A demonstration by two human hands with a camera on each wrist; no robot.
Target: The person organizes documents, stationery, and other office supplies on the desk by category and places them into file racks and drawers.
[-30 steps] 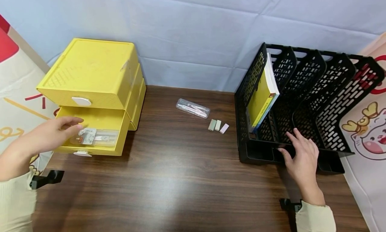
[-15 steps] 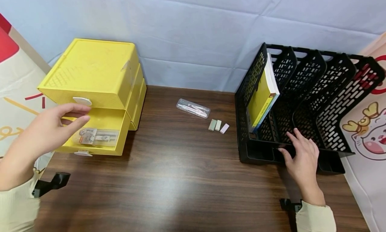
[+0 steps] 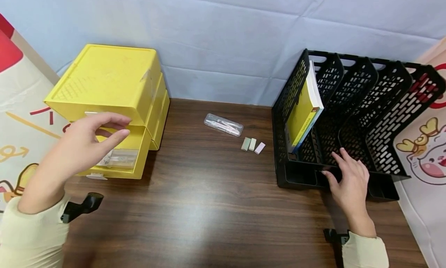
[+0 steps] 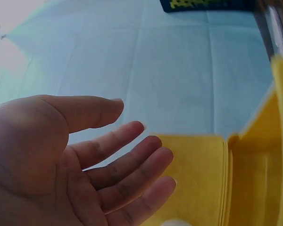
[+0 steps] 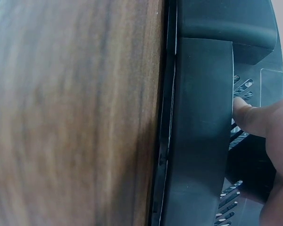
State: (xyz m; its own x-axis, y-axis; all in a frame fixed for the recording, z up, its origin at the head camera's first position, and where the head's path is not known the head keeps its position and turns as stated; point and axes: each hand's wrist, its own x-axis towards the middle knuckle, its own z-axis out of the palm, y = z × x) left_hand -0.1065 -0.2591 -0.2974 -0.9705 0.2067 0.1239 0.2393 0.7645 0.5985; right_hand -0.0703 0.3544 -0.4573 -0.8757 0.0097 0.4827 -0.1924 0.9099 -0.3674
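My left hand hovers over the pulled-out lower drawer of a yellow drawer box. Its thumb and fingers are loosely bent and apart, and the left wrist view shows nothing between them. Partly behind the hand, a clear plastic case lies inside the drawer. At the other side, my right hand rests at the front of a black file organizer, fingers spread over its front compartment. In the right wrist view the thumb lies close to the inner side of the front wall.
A clear case with slim items lies mid-table near the back cloth. Beside it are several small blocks: a green one, a pale one and a pinkish one. A yellow book stands in the organizer's leftmost slot.
My left hand has risen out of the open drawer and moved right, now covering part of the drawer front and the case. The right hand has stayed in place.
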